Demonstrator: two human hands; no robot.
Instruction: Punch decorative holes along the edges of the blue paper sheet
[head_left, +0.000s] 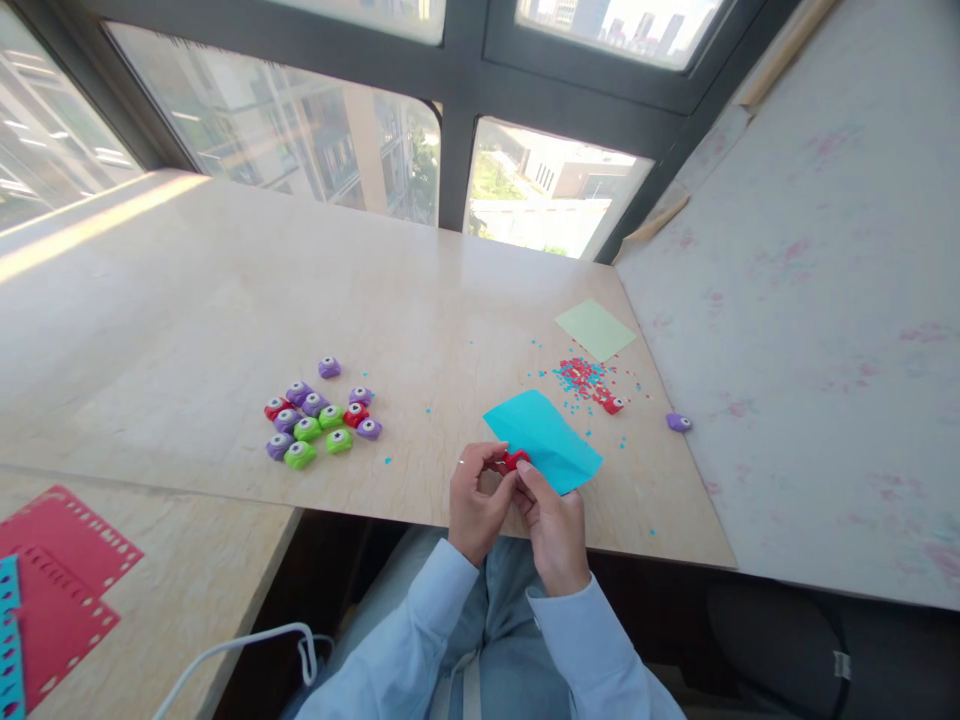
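Note:
My left hand (477, 500) and my right hand (553, 525) meet at the table's near edge, both gripping a small red paper punch (516, 460). The punch sits on the near edge of a turquoise paper sheet (544, 438) that lies on the table just beyond my fingers. Past the sheet is a scatter of red and blue punched bits (579, 375) with another red punch (612, 404) beside it.
A cluster of several purple, green and red punches (319, 420) lies to the left. A pale green sheet (595, 329) sits at the far right, a lone purple punch (678, 422) by the wall. Punched red sheets (56, 570) lie on the lower left table.

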